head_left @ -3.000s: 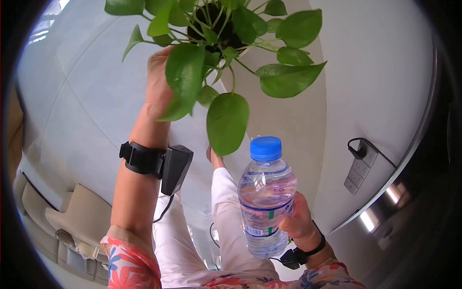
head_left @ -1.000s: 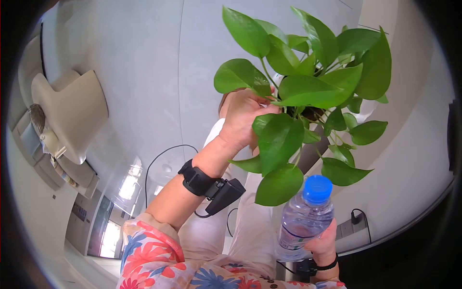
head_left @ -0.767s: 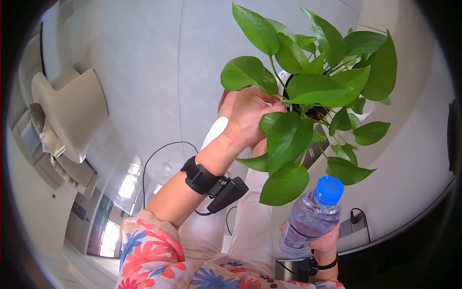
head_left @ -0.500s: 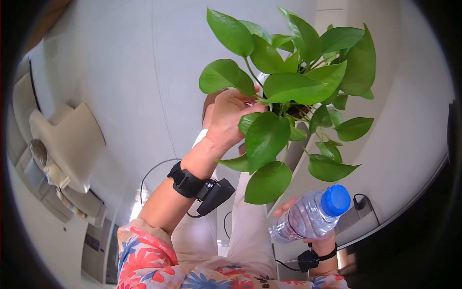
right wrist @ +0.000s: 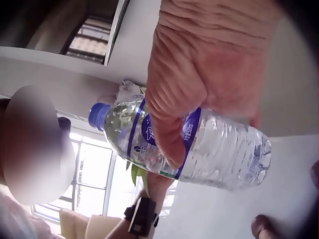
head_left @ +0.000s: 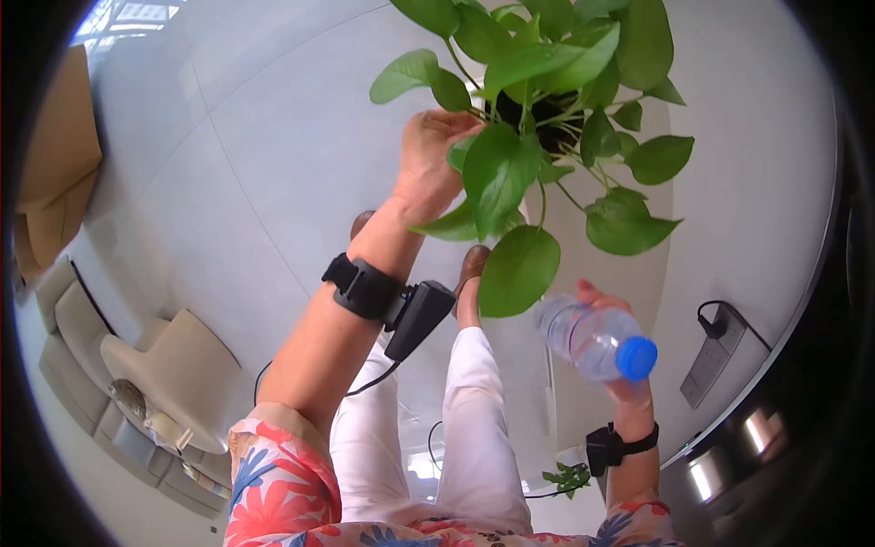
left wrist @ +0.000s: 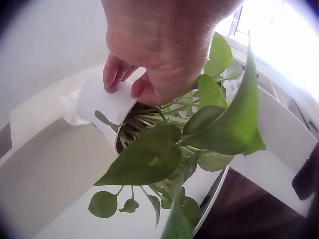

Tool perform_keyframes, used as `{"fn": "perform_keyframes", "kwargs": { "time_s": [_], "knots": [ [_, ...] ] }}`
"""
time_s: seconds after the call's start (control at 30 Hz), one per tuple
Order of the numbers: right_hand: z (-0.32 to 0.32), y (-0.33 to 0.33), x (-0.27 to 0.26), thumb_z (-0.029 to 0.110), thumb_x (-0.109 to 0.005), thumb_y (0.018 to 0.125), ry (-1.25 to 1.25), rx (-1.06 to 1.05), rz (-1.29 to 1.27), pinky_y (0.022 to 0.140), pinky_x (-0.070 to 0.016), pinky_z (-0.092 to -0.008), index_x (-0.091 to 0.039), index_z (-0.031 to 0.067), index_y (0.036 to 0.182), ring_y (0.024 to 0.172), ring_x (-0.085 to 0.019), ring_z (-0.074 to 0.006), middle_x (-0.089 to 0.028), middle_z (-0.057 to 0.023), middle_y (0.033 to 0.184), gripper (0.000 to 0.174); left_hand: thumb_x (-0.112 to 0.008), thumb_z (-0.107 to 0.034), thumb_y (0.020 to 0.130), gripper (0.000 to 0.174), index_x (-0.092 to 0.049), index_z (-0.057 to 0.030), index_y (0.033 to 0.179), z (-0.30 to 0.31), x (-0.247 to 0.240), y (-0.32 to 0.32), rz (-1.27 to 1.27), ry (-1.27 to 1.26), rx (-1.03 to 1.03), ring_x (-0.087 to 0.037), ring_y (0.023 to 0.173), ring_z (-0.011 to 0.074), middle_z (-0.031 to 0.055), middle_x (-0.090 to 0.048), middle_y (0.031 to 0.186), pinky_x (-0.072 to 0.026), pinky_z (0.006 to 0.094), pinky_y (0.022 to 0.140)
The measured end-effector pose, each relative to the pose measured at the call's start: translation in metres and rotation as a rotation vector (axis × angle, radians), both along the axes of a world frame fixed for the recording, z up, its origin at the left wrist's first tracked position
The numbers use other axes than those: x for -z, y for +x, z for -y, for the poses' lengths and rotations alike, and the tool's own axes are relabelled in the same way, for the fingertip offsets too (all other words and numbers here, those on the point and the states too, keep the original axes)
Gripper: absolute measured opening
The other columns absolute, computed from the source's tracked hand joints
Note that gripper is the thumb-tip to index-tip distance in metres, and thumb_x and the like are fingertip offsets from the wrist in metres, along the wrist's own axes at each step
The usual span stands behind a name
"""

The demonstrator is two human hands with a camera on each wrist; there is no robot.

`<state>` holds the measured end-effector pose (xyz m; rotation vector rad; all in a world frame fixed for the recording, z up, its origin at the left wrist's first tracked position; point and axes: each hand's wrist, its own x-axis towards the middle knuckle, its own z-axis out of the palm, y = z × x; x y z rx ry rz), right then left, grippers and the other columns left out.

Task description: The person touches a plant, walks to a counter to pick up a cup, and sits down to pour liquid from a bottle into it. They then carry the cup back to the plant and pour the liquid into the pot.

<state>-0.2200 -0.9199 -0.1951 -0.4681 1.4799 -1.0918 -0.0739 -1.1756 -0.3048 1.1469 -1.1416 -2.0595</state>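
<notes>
A leafy green potted plant (head_left: 501,173) fills the upper middle of the head view. In the left wrist view its white pot (left wrist: 94,102) is tilted, with dark soil showing at the mouth. My left hand (head_left: 430,162) pinches the pot's rim between thumb and fingers, partly behind leaves in the head view. Lower right, my right hand (head_left: 629,394) grips a clear plastic water bottle (head_left: 583,335) round its middle. The bottle lies almost on its side, its blue cap (head_left: 636,358) on and pointing back toward me. A purple-blue label (right wrist: 192,127) shows beside the thumb.
A power strip (head_left: 706,360) with a black plug sits on the white surface at right, near its dark curved edge. A small plant (head_left: 567,479) shows low by my right forearm. Beige chair (head_left: 178,374) and cardboard box (head_left: 59,164) stand at left on pale floor tiles (head_left: 264,137).
The bottle, upright three seconds ago, has tipped over in my right hand until its cap points toward me. The head view has shifted; the plant now appears higher, still held by my left hand.
</notes>
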Motion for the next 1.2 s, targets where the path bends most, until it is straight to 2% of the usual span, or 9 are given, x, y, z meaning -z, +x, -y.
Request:
{"fn": "perform_keyframes", "kwargs": {
  "time_s": [0.07, 0.13, 0.23, 0.4, 0.73, 0.93, 1.03, 1.13, 1.2],
  "knots": [
    [-0.012, -0.029, 0.017, 0.021, -0.069, 0.077, 0.008, 0.003, -0.105, 0.105, -0.0324, -0.0433, -0.05, 0.0034, 0.119, 0.128, -0.037, -0.0287, -0.051, -0.0131, 0.125, 0.049, -0.063, -0.007, 0.082, 0.014, -0.063, 0.0054, 0.076, -0.011, 0.023, -0.037, -0.029, 0.082, -0.005, -0.054, 0.057, 0.0078, 0.0036, -0.061, 0.066, -0.0434, 0.0227, 0.051],
    [-0.022, -0.05, 0.026, -0.002, -0.072, 0.064, 0.162, 0.094, -0.203, 0.107, -0.0303, -0.0422, -0.047, 0.01, 0.123, 0.128, -0.038, -0.0256, -0.046, -0.0101, 0.131, 0.065, -0.063, -0.009, 0.082, 0.016, -0.063, 0.005, 0.075, -0.017, 0.025, -0.06, -0.021, 0.156, 0.005, -0.053, 0.057, 0.0075, 0.0033, -0.061, 0.065, -0.0428, 0.0232, 0.051],
    [-0.031, -0.064, 0.055, -0.005, -0.07, 0.063, 0.032, 0.176, -0.226, 0.107, -0.0298, -0.0401, -0.044, 0.0084, 0.128, 0.128, -0.038, -0.0235, -0.044, -0.0096, 0.134, 0.071, -0.063, -0.011, 0.082, 0.016, -0.064, 0.0038, 0.075, -0.009, 0.028, -0.06, 0.005, 0.045, 0.061, -0.053, 0.057, 0.0068, 0.0031, -0.062, 0.065, -0.0432, 0.0235, 0.051],
    [-0.02, -0.069, 0.076, -0.002, -0.073, 0.064, 0.066, 0.253, -0.223, 0.104, -0.034, -0.0372, -0.041, 0.0055, 0.131, 0.124, -0.043, -0.0204, -0.045, -0.0079, 0.134, 0.074, -0.065, -0.013, 0.08, 0.017, -0.066, 0.0036, 0.076, -0.007, 0.034, -0.057, 0.009, -0.051, 0.05, -0.054, 0.057, 0.0067, 0.0039, -0.063, 0.066, -0.0443, 0.0233, 0.052],
    [-0.014, -0.084, 0.115, -0.008, -0.073, 0.066, 0.103, 0.477, -0.173, 0.103, -0.0328, -0.0355, -0.042, 0.008, 0.13, 0.118, -0.045, -0.0191, -0.049, -0.002, 0.125, 0.072, -0.066, -0.018, 0.08, 0.023, -0.067, 0.0044, 0.084, -0.009, 0.05, -0.041, -0.048, 0.01, 0.064, -0.056, 0.063, 0.0091, 0.0047, -0.065, 0.071, -0.0462, 0.0246, 0.059],
    [-0.028, -0.093, 0.135, -0.009, -0.072, 0.067, 0.181, 0.47, -0.164, 0.104, -0.0329, -0.0354, -0.04, 0.0078, 0.131, 0.119, -0.044, -0.0193, -0.047, -0.0016, 0.127, 0.074, -0.065, -0.019, 0.081, 0.025, -0.066, 0.0049, 0.09, -0.016, 0.043, -0.034, -0.085, -0.003, 0.013, -0.058, 0.068, 0.0097, 0.0071, -0.067, 0.078, -0.0474, 0.0249, 0.062],
    [-0.041, -0.094, 0.154, -0.009, -0.071, 0.068, 0.165, 0.469, -0.17, 0.105, -0.0319, -0.0356, -0.038, 0.0075, 0.132, 0.12, -0.044, -0.019, -0.046, -0.0018, 0.128, 0.074, -0.064, -0.019, 0.082, 0.026, -0.066, 0.0042, 0.094, -0.017, 0.044, -0.022, -0.071, -0.113, 0.102, -0.06, 0.071, 0.01, 0.0093, -0.067, 0.083, -0.0482, 0.0256, 0.063],
    [-0.036, -0.088, 0.147, -0.009, -0.071, 0.069, 0.076, 0.463, -0.138, 0.105, -0.0316, -0.0354, -0.038, 0.0073, 0.133, 0.12, -0.044, -0.0188, -0.046, -0.0018, 0.129, 0.074, -0.064, -0.018, 0.082, 0.026, -0.065, 0.004, 0.097, -0.029, 0.042, -0.007, 0.076, -0.037, 0.112, -0.062, 0.072, 0.0123, 0.0113, -0.068, 0.083, -0.0484, 0.026, 0.063],
    [-0.042, -0.088, 0.149, -0.009, -0.07, 0.07, 0.081, 0.474, -0.182, 0.105, -0.0316, -0.0349, -0.037, 0.0073, 0.133, 0.12, -0.044, -0.0185, -0.046, -0.002, 0.129, 0.073, -0.063, -0.017, 0.082, 0.025, -0.064, 0.0016, 0.099, -0.042, 0.055, 0.009, 0.342, -0.114, 0.269, -0.063, 0.07, 0.0149, 0.0112, -0.067, 0.081, -0.0486, 0.0263, 0.063]
  ]
}}
